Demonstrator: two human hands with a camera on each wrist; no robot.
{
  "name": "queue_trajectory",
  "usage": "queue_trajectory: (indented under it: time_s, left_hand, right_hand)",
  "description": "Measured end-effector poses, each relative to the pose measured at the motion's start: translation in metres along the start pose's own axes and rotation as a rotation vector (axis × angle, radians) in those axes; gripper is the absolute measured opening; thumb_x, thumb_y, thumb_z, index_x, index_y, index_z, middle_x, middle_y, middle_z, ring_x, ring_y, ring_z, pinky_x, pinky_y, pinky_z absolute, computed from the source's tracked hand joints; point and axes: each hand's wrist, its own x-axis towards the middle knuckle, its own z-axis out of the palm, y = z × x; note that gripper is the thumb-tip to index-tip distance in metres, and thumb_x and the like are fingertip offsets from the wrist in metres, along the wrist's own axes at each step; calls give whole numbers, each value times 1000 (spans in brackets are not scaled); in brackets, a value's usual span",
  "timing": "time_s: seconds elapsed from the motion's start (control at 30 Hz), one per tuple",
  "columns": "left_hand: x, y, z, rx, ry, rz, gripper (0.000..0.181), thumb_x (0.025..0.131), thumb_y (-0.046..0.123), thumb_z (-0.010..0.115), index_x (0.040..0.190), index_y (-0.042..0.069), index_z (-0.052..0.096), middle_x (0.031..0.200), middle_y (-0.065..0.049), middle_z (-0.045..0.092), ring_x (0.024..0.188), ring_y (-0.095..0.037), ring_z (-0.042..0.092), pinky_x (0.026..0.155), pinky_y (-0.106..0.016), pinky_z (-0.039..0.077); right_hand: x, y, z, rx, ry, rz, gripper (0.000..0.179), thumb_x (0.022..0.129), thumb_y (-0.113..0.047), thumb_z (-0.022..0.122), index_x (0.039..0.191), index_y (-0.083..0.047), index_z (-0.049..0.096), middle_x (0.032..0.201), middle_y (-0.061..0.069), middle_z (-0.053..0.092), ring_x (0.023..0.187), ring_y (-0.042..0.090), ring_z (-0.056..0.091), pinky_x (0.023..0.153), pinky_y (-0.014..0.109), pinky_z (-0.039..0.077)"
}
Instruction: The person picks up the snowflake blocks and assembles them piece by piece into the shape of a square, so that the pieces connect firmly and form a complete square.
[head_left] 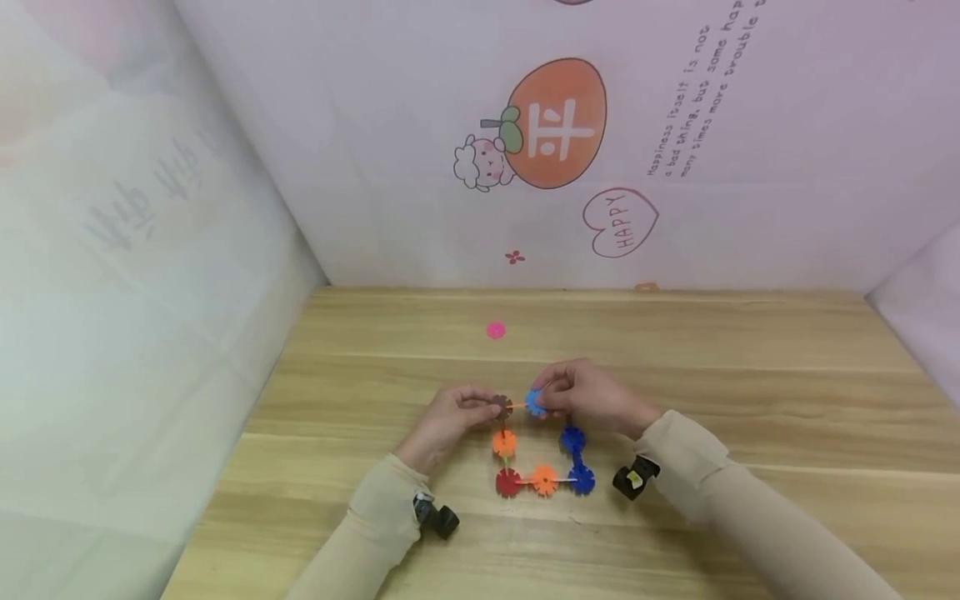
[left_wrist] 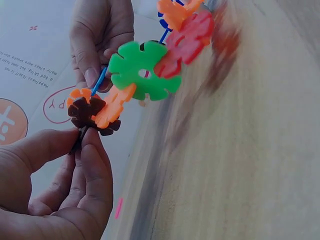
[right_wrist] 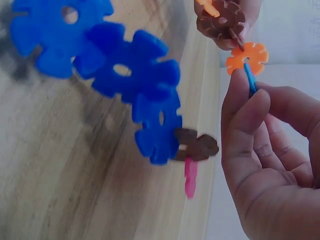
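Notched plastic snowflake discs are linked into a chain bent roughly square. My left hand (head_left: 448, 418) pinches a dark brown disc (left_wrist: 80, 140) at one corner, between thumb and fingers. Opposite it, my right hand (head_left: 592, 396) pinches a light blue disc (head_left: 534, 403), which is slotted into an orange disc (right_wrist: 257, 52) joined to the brown part. Down from the left hand run another orange disc (head_left: 504, 443), a green disc (left_wrist: 127, 72) and a red disc (head_left: 507, 483). Dark blue discs (head_left: 573, 439) form the right side, ending in a brown disc (right_wrist: 200, 145) apart from the light blue one.
A pink disc (head_left: 496, 330) lies on the wooden table (head_left: 360, 358) beyond the hands. Behind the table rises a printed white cloth wall (head_left: 405, 208), with another cloth (head_left: 150, 292) at the left. Each wrist carries a small black camera (head_left: 437, 517).
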Motion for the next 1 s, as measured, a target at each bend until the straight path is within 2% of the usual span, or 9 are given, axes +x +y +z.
queue_trajectory:
  time_s: [0.3,0.43,0.53,0.63,0.7,0.8,0.9,1.0]
  left_hand:
    - [-2,-2,-3,16,43,-12,21,89,4,71,107,-6,68,106,-12,73,92,-13,70,90,-29,59]
    - [-1,-2,-5,19,58,-26,22,88,5,72,108,-5,68,104,-12,73,90,-13,70,90,-29,59]
    - [0,-2,-7,17,56,-25,22,89,4,71,108,-6,68,103,-11,73,89,-12,69,90,-29,59]
    - [1,-3,-9,11,51,-18,21,89,2,70,108,-6,67,102,-11,73,88,-12,69,89,-28,59]
    - [1,-3,-11,-2,51,-17,21,89,1,69,108,-7,66,102,-11,73,88,-12,69,89,-27,59]
    - [0,-2,-13,-13,56,-16,20,89,0,68,108,-7,66,104,-11,73,89,-12,69,89,-27,59]
    - [-1,-3,-14,-17,53,-16,20,89,1,68,108,-7,66,106,-12,73,91,-12,69,90,-27,59]
    - [-3,-4,-14,-14,45,-17,21,89,2,69,109,-5,66,107,-12,73,92,-13,69,91,-27,59]
  right_hand:
    - [6,1,8,13,15,24,17,93,-16,68,105,-5,68,91,7,74,83,28,67,71,36,59]
    - [9,0,10,17,13,13,18,93,-16,69,106,-3,67,90,7,74,83,27,68,72,38,59]
    - [11,-3,9,-3,-19,-12,20,93,-17,69,106,-3,66,91,8,74,85,28,69,75,40,60]
    - [16,-6,3,-83,-48,-48,23,94,-22,68,108,-3,67,94,6,74,87,25,69,78,38,61]
    - [22,-9,-3,-158,-38,-73,26,96,-25,65,111,-4,67,96,5,74,89,22,69,81,37,60]
    - [34,-12,-11,-303,29,-110,28,97,-24,62,114,-3,67,102,6,73,93,19,68,86,37,59]
    - [48,-14,-15,-422,93,-109,28,96,-20,63,116,-1,67,108,12,72,99,24,67,91,42,58]
    - [64,-15,-17,-487,130,-91,31,95,-17,64,120,2,64,115,18,69,107,31,65,96,45,56]
